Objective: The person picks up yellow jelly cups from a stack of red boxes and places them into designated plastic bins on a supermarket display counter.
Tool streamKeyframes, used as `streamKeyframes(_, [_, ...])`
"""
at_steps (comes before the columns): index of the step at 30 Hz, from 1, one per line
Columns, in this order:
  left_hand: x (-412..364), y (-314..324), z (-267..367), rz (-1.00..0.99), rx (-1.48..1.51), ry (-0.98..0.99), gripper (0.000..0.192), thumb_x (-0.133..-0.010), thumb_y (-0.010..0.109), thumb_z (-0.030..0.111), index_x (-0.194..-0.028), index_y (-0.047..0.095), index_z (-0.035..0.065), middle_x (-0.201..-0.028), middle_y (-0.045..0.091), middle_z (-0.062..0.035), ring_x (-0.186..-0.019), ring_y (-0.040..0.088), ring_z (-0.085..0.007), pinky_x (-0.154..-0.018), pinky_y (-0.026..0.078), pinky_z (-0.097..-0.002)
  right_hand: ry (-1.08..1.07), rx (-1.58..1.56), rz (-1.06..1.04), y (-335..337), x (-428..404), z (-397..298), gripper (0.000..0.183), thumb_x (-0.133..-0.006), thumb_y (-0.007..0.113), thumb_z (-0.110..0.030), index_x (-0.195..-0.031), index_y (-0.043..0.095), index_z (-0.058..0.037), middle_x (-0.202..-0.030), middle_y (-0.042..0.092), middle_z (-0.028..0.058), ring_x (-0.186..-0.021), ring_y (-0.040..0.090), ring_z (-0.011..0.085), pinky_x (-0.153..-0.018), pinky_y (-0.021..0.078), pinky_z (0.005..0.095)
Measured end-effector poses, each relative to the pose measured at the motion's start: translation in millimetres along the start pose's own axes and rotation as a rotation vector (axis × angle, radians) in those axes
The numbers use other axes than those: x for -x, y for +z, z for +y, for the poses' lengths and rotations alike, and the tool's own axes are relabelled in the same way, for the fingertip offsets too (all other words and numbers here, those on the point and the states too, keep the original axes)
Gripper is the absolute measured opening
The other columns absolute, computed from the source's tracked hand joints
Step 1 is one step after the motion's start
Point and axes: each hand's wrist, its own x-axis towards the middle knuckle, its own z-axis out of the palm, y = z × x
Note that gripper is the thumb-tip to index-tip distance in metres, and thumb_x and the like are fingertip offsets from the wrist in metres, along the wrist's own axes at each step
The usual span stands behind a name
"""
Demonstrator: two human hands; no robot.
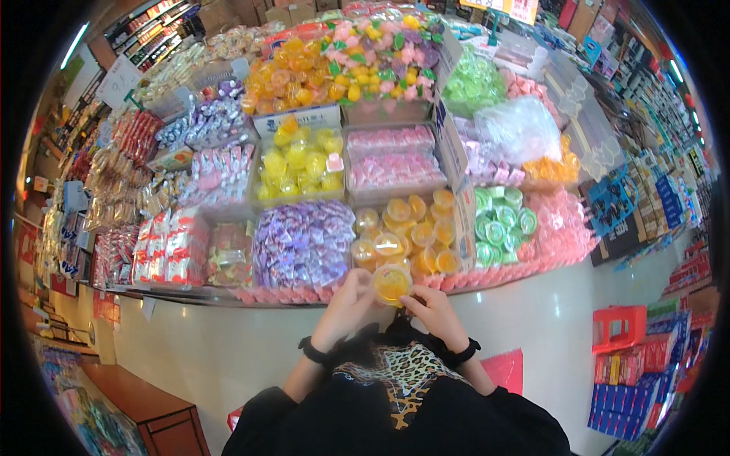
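Note:
My left hand [355, 297] and my right hand [432, 312] hold one clear, round-lidded cup of yellow-orange jelly [392, 284] between them, its lid facing up. The cup is just in front of the display's near edge. Behind it, a bin holds similar orange jelly cups [423, 234]. Left of that bin lie purple wrapped sweets [303, 242], and to the right are green-lidded cups [505, 216] beside pink packs [560, 222]. Farther back are yellow round containers [302, 162] and pink wrapped sweets [393, 165].
Cardboard dividers [463, 199] stand between the bins. A crinkled plastic bag [519, 128] lies over the right-hand bins. A brown wooden cabinet [134, 393] stands at lower left. A red plastic stool [618, 328] and stacked boxes [621, 399] are at right. A white price sign [118, 82] is at upper left.

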Motion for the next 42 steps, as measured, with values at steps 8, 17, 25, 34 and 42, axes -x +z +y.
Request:
streamKeyframes(8, [-79,-13,-113,0.129,-0.039,-0.194,0.022,-0.087,0.052,0.009,-0.105,0.043,-0.0007,-0.089,0.057,-0.0087,-0.074,0.060,-0.0137,-0.058,0.050,-0.0259,0.116,0.111,-0.213,-5,-111,80,0.026,-0.084,0.056,-0.023,-0.084,0.057,0.0039,-0.066,0.059,0.0068,-0.055,0.055,0.0123,-0.049,0.0428,0.0246])
streamKeyframes(17, [-111,-19,-90,0.100,0.347,-0.137,0.048,-0.084,0.053,0.009,-0.128,0.038,0.0011,-0.115,0.053,-0.0095,-0.105,0.050,-0.0177,-0.092,0.038,-0.0281,0.116,-0.041,-0.169,9,-148,85,0.027,-0.082,0.058,-0.023,-0.093,0.055,0.0023,-0.069,0.061,0.0083,-0.061,0.058,0.0135,-0.053,0.0452,0.0265])
streamKeyframes(25, [-124,-58,-136,0.009,0.007,-0.145,0.064,-0.084,0.055,0.023,-0.133,0.026,-0.0059,-0.131,0.041,-0.0196,-0.120,0.041,-0.0267,-0.099,0.032,-0.0333,0.232,0.032,-0.273,16,-142,83,0.031,-0.085,0.055,-0.023,-0.104,0.058,0.0011,-0.081,0.064,0.0091,-0.070,0.060,0.0143,-0.061,0.0460,0.0261])
streamKeyframes(34, [-103,-83,-61,-0.338,0.080,-0.099,0.044,-0.089,0.051,0.013,-0.129,0.037,-0.0001,-0.119,0.051,-0.0118,-0.108,0.049,-0.0160,-0.092,0.038,-0.0271,0.181,-0.037,0.192,34,-93,66,0.026,-0.086,0.053,-0.017,-0.104,0.057,0.0017,-0.087,0.062,0.0078,-0.078,0.059,0.0139,-0.072,0.0462,0.0249])
streamKeyframes(42, [-91,-64,-45,-0.659,0.039,-0.128,0.040,-0.090,0.049,0.015,-0.127,0.040,0.0021,-0.112,0.055,-0.0056,-0.078,0.053,-0.0068,-0.062,0.044,-0.0172,0.240,-0.204,0.393,62,-41,29,0.023,-0.087,0.051,-0.015,-0.104,0.058,-0.0020,-0.086,0.061,0.0057,-0.072,0.056,0.0098,-0.065,0.0448,0.0224])
